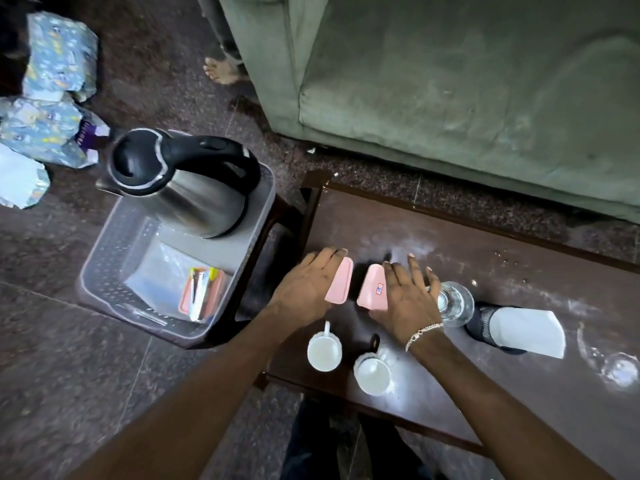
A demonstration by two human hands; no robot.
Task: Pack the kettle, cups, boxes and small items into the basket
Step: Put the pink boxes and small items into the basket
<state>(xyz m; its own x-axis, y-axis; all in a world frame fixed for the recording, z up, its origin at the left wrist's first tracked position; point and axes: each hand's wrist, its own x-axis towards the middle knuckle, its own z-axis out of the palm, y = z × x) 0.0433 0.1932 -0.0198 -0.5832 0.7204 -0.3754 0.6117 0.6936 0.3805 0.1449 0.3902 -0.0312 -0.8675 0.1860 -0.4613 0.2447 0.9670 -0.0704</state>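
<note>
A grey plastic basket sits on a dark stool left of the table. The steel kettle with a black lid and handle stands in its far end, and a pink-lidded box of small items lies at its near right. On the dark table, my left hand grips one pink-lidded box and my right hand rests on a second pink box with a sticker. Two white cups stand nearer to me. A clear glass stands by my right wrist.
A black mesh holder with white paper lies right of the glass, and another clear glass sits at the far right. A green sofa lies beyond the table. Patterned bundles lie on the floor at left. A person's bare foot shows by the sofa.
</note>
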